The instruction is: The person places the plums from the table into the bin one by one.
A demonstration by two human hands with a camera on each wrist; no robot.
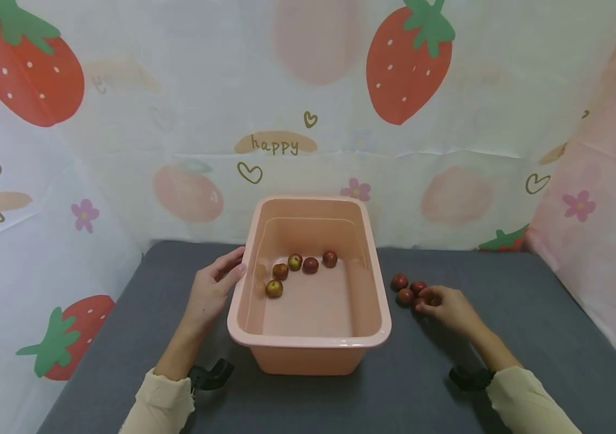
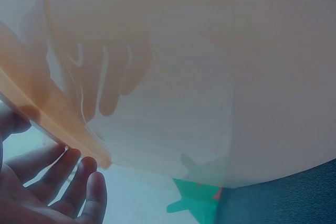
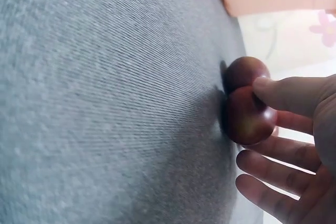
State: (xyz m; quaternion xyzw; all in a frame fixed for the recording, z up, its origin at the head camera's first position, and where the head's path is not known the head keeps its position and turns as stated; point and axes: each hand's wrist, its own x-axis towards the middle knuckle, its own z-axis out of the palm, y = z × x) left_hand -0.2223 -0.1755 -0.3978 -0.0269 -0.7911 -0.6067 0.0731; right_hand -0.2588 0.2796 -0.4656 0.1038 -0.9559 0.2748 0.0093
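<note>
A pink plastic basin stands on the grey cloth, with several reddish and yellow-green plums at the bottom of it. At the basin's left side my left hand touches the rim, its fingers loosely extended; the left wrist view shows these fingers along the rim's edge. To the right of the basin, my right hand pinches a dark red plum between thumb and fingers, low at the cloth. Another plum lies against it, and more plums are grouped just beyond.
Grey cloth covers the table. A white printed curtain with strawberries, hearts and flowers hangs behind and on both sides, close to the basin's far end. A black wrist strap is on each forearm.
</note>
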